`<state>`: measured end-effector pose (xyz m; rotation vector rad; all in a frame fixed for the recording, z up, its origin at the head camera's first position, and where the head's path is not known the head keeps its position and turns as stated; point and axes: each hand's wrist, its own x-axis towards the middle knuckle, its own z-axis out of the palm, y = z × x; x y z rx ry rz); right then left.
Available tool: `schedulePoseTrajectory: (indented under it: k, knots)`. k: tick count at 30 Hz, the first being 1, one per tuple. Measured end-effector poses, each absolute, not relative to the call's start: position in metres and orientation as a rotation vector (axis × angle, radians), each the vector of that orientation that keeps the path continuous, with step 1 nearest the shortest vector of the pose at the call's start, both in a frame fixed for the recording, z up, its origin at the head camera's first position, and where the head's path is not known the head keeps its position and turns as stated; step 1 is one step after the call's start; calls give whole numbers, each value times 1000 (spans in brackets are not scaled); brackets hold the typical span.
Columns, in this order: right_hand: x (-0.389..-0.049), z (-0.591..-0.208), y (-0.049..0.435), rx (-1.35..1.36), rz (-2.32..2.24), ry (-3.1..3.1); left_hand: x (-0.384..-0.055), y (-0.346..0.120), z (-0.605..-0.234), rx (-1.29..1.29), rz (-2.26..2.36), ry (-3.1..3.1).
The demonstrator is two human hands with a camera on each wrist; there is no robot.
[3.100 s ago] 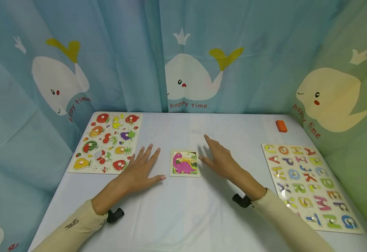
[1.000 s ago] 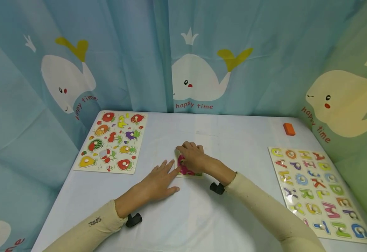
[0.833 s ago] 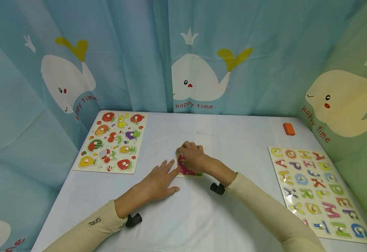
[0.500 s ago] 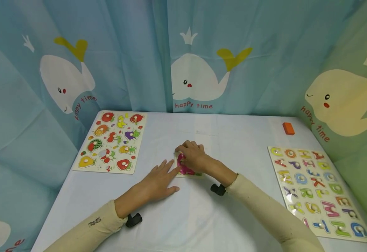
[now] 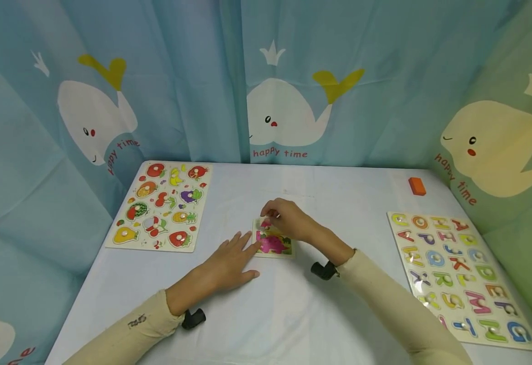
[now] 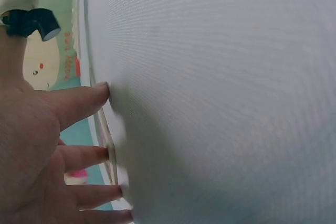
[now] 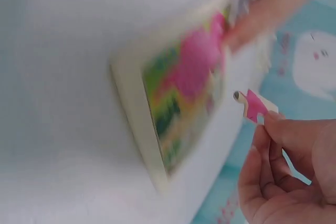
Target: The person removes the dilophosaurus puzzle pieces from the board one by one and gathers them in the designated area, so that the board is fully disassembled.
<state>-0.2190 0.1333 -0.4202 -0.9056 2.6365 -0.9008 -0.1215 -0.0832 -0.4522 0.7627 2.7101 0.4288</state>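
Puzzle piece point(image 7: 254, 106) — pinched, jutting beyond right fingers point(image 7: 253, 174).

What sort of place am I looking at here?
Probably a small curtained-off play or filming corner, though the room beyond is hidden. Blue whale-print curtains hang behind and at both sides of a white table, where a child-style dinosaur puzzle lies.

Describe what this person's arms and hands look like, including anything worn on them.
The left sleeve and right sleeve are long and cream-coloured. The left one bears a small dark marking; the right one looks plain where visible. Stubby black devices sit at both wrists. The left hand and right hand wear no gloves.
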Motion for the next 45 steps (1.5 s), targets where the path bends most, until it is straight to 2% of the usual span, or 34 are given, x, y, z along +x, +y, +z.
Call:
schedulePoseTrajectory:
  k: [8, 19, 36, 45]
  knots:
    - [-235, -402, 190, -768, -1022, 2644, -122, -84, -454, 732, 436, 2700]
    - [-240, -421, 257, -569, -1106, 2524, -120, -83, -451, 740, 448, 2707]
    - [-243, -447, 259, -437, -910, 2725, -121, -83, -452, 768, 457, 2697]
    - [-240, -449, 257, -442, -851, 2778, -121, -83, -452, 770, 437, 2697]
